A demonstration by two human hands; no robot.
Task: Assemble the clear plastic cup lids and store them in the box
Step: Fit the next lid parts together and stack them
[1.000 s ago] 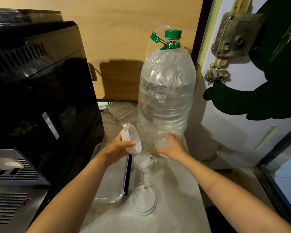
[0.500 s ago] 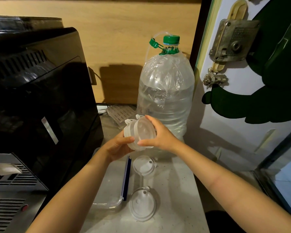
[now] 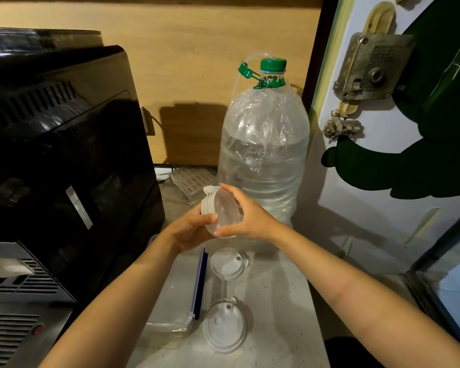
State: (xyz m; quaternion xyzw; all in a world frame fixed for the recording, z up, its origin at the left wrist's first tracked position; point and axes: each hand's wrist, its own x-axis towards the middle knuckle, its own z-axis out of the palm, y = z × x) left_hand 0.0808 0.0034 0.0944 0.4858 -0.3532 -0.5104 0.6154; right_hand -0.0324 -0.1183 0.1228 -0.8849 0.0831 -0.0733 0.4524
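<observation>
Both hands hold a small stack of clear plastic cup lids (image 3: 221,211) upright above the counter, in front of the water bottle. My left hand (image 3: 190,229) grips the stack from the left and below. My right hand (image 3: 246,217) pinches the front lid by its rim, thumb under and fingers over. Two more clear lids lie flat on the counter: one (image 3: 229,264) just below the hands, another (image 3: 225,329) nearer to me. A clear plastic box (image 3: 170,324) with a blue clip (image 3: 199,282) sits left of them, partly hidden by my left forearm.
A large water bottle (image 3: 263,160) with a green cap stands at the back of the counter. A black machine (image 3: 64,160) fills the left side. A white door with a metal lock (image 3: 372,67) is on the right. The speckled counter (image 3: 276,314) ends near the door.
My right hand picked a lid up from the counter near the bottle and brought it against the lids in my left hand. Both hands now hold the stack together, slightly higher.
</observation>
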